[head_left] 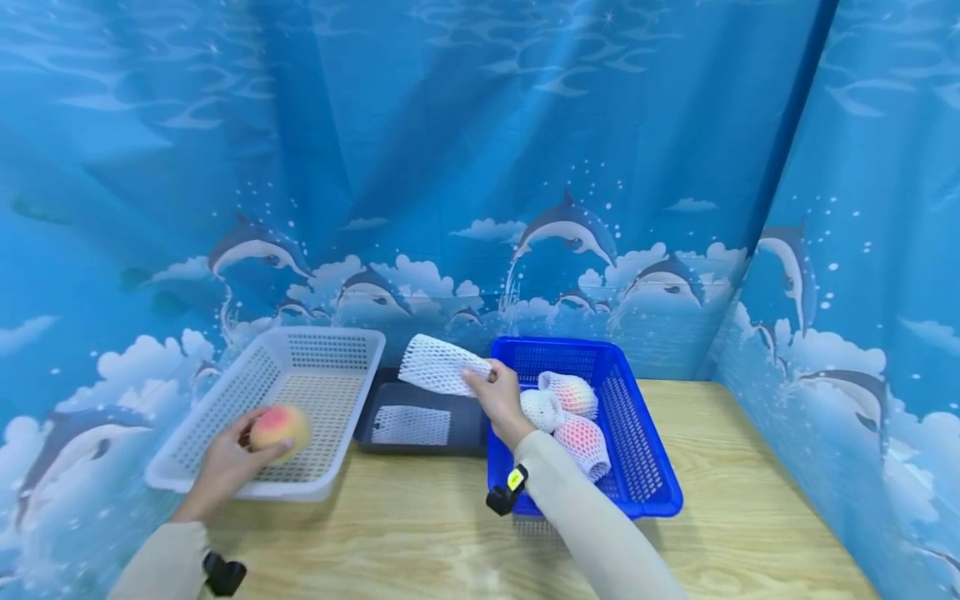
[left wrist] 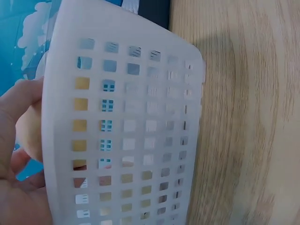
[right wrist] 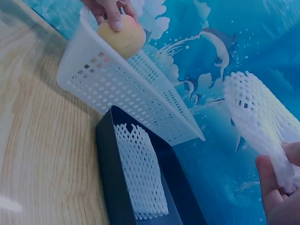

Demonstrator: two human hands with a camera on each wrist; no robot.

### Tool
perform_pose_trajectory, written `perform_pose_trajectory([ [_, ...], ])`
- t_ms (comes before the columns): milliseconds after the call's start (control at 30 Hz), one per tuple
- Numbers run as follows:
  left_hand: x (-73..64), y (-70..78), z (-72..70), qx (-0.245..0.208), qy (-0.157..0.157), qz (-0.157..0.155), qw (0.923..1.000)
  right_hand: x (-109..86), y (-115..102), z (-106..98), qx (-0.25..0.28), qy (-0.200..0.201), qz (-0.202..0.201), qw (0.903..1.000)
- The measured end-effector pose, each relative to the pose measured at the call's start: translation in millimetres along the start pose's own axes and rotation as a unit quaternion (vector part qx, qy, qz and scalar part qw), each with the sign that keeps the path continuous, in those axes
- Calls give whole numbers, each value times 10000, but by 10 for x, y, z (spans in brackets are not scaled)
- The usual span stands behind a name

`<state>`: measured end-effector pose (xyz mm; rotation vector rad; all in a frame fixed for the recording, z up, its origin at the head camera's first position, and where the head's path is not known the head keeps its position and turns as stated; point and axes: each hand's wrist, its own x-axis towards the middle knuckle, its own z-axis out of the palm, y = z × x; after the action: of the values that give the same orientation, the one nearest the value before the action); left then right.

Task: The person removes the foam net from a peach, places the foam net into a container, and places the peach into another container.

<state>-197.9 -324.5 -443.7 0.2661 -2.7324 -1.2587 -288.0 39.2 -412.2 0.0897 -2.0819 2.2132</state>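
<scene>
A pink and yellow peach (head_left: 282, 431) is gripped in my left hand (head_left: 228, 460) over the near end of the white plastic basket (head_left: 360, 392). In the left wrist view the basket wall partly hides the peach (left wrist: 30, 133) and the fingers. My right hand (head_left: 501, 398) pinches one end of a white foam net sleeve (head_left: 441, 364), held above a black tray (head_left: 390, 392). The sleeve (right wrist: 258, 112) hangs flat, with nothing visible inside it. Another foam net sleeve (head_left: 411, 425) lies in the tray.
At the right stands a blue basket (head_left: 645, 442) with several net-wrapped peaches (head_left: 582, 443) in it; my right forearm crosses its near left side. All the containers sit on a wooden table (head_left: 420, 525). A blue dolphin-print curtain (head_left: 450, 167) hangs behind.
</scene>
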Motion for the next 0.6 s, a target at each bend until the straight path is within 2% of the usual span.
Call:
perform_pose_trajectory([
  [200,58,2,10,306,-203,218,9991,97,67,102,532,42,269,9982],
  [433,125,-25,27,715,-556,604,9941,164,213,221,1094,-39,949,9894],
  [600,173,-32,82,866,-800,811,9897,163,310,260,1015,-84,1186,9877],
])
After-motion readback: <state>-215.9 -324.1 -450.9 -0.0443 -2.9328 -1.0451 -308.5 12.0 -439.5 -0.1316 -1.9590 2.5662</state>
